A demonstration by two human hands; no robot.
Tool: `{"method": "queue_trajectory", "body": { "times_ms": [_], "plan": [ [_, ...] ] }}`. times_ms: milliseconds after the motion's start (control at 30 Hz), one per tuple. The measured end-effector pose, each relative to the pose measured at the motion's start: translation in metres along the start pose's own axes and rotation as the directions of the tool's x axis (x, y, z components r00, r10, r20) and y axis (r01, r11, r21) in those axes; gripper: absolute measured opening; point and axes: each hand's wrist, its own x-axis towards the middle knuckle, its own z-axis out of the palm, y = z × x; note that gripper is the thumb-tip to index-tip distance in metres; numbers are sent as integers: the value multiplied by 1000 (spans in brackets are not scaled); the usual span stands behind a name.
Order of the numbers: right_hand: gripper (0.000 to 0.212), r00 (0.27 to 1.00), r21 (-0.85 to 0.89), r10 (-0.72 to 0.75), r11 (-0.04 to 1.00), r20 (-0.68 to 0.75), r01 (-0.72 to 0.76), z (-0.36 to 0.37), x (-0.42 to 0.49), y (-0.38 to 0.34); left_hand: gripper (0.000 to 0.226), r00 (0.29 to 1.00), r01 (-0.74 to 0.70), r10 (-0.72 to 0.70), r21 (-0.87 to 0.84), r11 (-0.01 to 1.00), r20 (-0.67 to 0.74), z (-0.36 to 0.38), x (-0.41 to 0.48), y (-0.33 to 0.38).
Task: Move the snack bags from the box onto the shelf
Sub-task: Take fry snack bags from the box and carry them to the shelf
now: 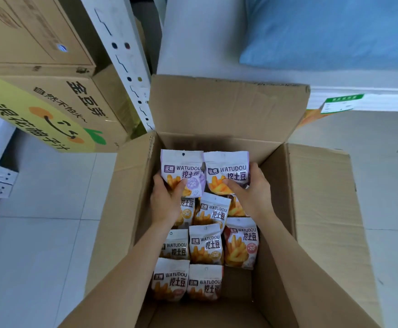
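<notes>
Pale floor tiles (39, 245) are covered by one open cardboard box (323, 209). Inside it, one snack bag (181, 169) is pinched by the left hand (167, 200) and a second snack bag (226, 174) by the right hand (254, 197), thumbs pressed on the fronts, fingers curled behind. Both are held upright, side by side. Eight more bags (206, 243) can be counted lying beneath them. Two printed cartons (58, 110) are stacked at the left, and one white shelf (387, 100) is seen beyond the box.
</notes>
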Motion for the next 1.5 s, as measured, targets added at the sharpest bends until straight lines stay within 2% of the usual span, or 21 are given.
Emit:
{"method": "queue_trajectory", "body": {
  "times_ms": [167,333,467,733,833,967,1133,1333,1500],
  "plan": [
    [35,999,-6,32,999,-20,-32,-40,-30,-44,40,999,-38,39,-33,999,18,-36,-42,47],
    [36,997,35,76,997,-11,-76,-84,-62,-98,30,997,-73,74,-32,997,34,-76,-77,99],
    [26,991,119,125,986,-48,-118,-124,-93,-153,34,995,-83,85,-56,995,45,-111,-109,139],
    [37,990,133,120,985,-78,-109,-191,-151,-242,43,990,-124,129,-85,989,55,-183,-183,212],
    [48,992,131,98,988,-85,-87,-210,-174,-270,53,991,-132,134,-102,986,16,-207,-212,235],
    [37,995,123,70,991,-72,-61,-233,-212,-303,34,993,-116,111,-132,984,-44,-235,-261,260],
    [31,999,102,32,994,-18,-30,-254,-274,-338,33,990,-96,71,-213,972,-121,-275,-333,270],
    [28,994,133,-10,991,109,-4,-254,-356,-397,41,975,-15,-47,-276,961,-217,-349,-415,252],
    [26,966,181,-132,979,224,92,-224,-414,-459,42,927,-4,-119,-324,946,-356,-432,-469,239]
  ]
}}
